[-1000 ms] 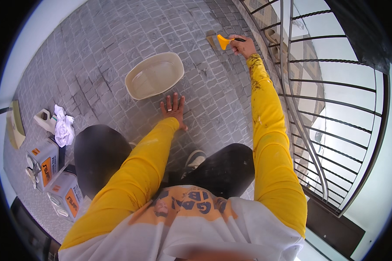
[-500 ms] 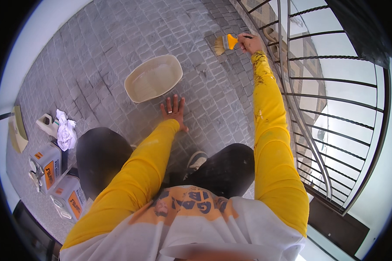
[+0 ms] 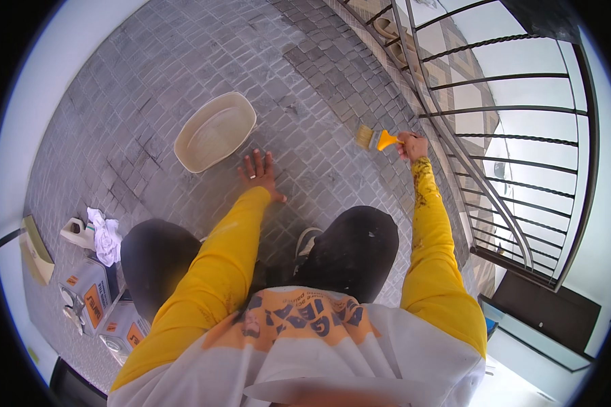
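Observation:
My right hand (image 3: 414, 146) is closed round the yellow handle of a wide paintbrush (image 3: 380, 138), out to the right near the railing. Its pale bristles point left, over the grey paving (image 3: 319, 176); whether they touch it I cannot tell. My left hand (image 3: 259, 178) rests flat on the paving with its fingers spread, a ring on one of them. Just beyond those fingertips stands a cream oval tub (image 3: 215, 132); what lies in it is hard to make out. A darker, wet-looking band (image 3: 339, 74) of paving runs along the railing side.
A metal railing (image 3: 502, 108) with twisted bars curves along the right. At my left are two metal cans (image 3: 91, 292), a white cloth (image 3: 106, 237), a pale plastic jug (image 3: 78, 233) and a cream box-like piece (image 3: 37, 251). My bent knees (image 3: 360, 244) frame the near floor.
My right hand has brought the paintbrush nearer to me and a little to the right. The view has turned, so the tub and railing appear shifted. My left hand stays flat on the paving.

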Motion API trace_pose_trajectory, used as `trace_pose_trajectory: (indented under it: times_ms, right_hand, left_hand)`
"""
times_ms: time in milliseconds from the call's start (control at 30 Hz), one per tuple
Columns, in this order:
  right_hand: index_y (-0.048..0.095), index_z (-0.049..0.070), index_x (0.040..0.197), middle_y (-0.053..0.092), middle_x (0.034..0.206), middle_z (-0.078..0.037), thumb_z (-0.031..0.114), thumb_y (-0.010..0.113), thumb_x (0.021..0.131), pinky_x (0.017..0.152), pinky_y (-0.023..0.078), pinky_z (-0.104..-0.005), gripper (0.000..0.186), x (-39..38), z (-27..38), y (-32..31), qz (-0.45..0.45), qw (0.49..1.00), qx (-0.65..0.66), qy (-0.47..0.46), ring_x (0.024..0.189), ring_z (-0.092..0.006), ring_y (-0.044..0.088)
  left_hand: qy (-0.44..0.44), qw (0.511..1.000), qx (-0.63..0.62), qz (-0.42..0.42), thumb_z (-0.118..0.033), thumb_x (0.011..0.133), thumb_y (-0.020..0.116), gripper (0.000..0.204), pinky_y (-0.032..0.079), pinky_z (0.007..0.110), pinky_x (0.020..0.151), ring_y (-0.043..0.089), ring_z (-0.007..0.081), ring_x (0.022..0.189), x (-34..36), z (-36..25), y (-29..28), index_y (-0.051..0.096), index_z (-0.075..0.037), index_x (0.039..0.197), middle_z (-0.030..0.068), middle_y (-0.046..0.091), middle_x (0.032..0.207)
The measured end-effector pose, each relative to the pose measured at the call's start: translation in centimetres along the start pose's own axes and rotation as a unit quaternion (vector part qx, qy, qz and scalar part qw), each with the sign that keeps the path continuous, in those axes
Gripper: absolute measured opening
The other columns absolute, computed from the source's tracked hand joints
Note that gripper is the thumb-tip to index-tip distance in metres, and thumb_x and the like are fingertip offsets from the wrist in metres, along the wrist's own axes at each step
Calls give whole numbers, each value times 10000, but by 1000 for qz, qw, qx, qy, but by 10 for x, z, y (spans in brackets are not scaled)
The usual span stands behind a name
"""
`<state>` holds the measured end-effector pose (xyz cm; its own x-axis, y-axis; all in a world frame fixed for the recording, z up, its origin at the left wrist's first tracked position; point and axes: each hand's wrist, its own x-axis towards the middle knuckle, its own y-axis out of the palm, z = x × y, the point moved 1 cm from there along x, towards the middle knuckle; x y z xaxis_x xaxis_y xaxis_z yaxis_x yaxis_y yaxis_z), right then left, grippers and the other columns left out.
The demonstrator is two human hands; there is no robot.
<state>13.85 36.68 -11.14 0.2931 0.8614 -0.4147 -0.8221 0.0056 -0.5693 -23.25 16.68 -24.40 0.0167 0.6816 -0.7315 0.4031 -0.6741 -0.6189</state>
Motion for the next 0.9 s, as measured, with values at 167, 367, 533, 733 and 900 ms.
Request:
trace_pose_trajectory:
  times_ms: [167, 367, 533, 733, 900]
  right_hand:
    - [678, -56, 739, 640, 580, -137, 253, 621, 778, 477, 530, -333, 317, 26, 19, -10, 70, 930, -343, -110, 476, -221, 646]
    - [733, 15, 864, 719, 813, -183, 412, 618, 763, 816, 545, -412, 426, 72, 161, 198, 31, 954, -210, -213, 863, -372, 697]
    - [737, 33, 927, 716, 762, -159, 340, 692, 780, 693, 581, -353, 343, 67, 224, 264, -78, 953, -75, -284, 721, -208, 719]
    - [718, 168, 1039, 672, 734, 23, 299, 706, 828, 521, 501, -254, 249, 51, 70, 136, 128, 980, 135, -66, 580, -77, 598]
    - [677, 137, 1175, 703, 875, -11, 292, 705, 860, 566, 506, -266, 352, -32, -120, -64, 58, 987, 143, 52, 678, -106, 647]
  left_hand:
    - [-3, 1000, 7, 4, -602, 639, 834, 1477, -129, 648, 1124, -310, 422, 1441, -1, -3, -2, -272, -188, 1527, 189, -322, 1581]
    - [-18, 997, 68, -3, -637, 664, 783, 1418, -6, 637, 1165, -171, 440, 1486, -6, -8, -8, -212, -148, 1549, 197, -233, 1614]
    - [-32, 999, 38, 17, -640, 633, 813, 1473, -69, 642, 1144, -249, 443, 1456, -2, -10, -7, -252, -162, 1532, 205, -289, 1588]
    - [-31, 996, 84, 10, -650, 606, 833, 1514, -78, 649, 1139, -277, 460, 1444, 2, -17, -1, -270, -166, 1523, 229, -305, 1576]
    - [-54, 993, 108, 3, -697, 581, 821, 1533, -50, 655, 1143, -251, 462, 1454, 4, -22, 1, -264, -167, 1525, 229, -300, 1578]
